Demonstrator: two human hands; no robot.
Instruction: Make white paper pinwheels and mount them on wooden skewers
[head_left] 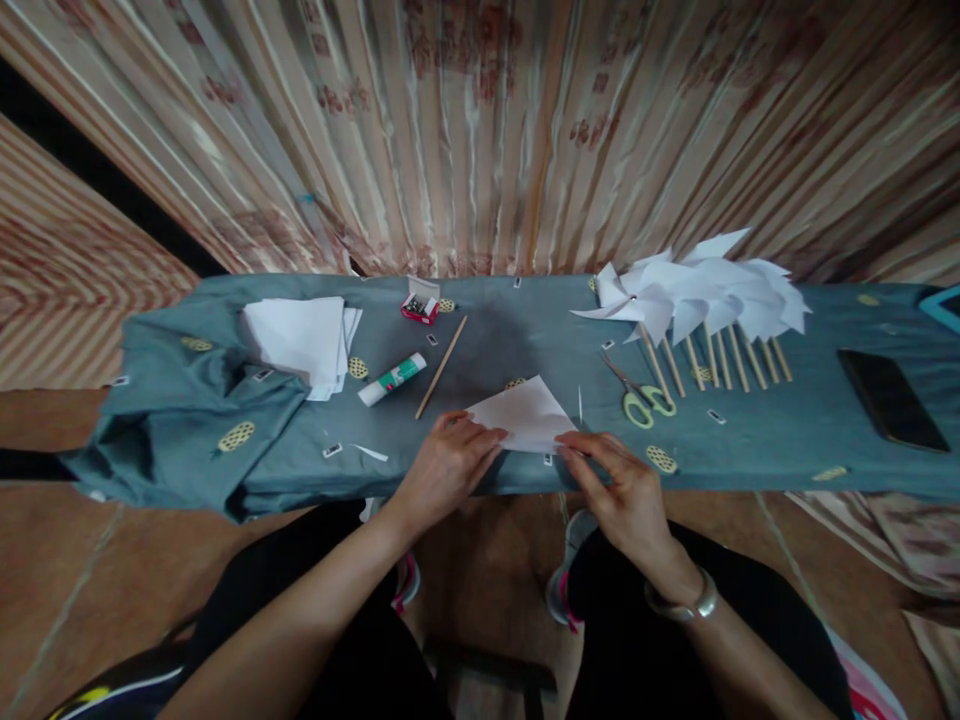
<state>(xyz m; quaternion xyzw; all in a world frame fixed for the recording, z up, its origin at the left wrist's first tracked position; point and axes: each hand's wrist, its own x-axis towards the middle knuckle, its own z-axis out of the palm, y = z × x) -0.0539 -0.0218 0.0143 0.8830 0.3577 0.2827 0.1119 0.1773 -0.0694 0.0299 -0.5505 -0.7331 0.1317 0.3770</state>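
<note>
A white sheet of paper, folded into a triangle, is at the front middle of the cloth-covered table. My left hand pinches its left corner between thumb and fingers. At the right corner, my right hand grips the paper the same way, a silver bangle on its wrist. Just beyond the left hand lies a thin wooden stick. Green-handled scissors rest beyond my right hand, their blades partly apart.
On the left are stacked white papers, a glue stick and a small open red box. Several paper pinwheels on sticks lie overlapped at the back right. A dark phone is farther right. Paper scraps dot the tablecloth.
</note>
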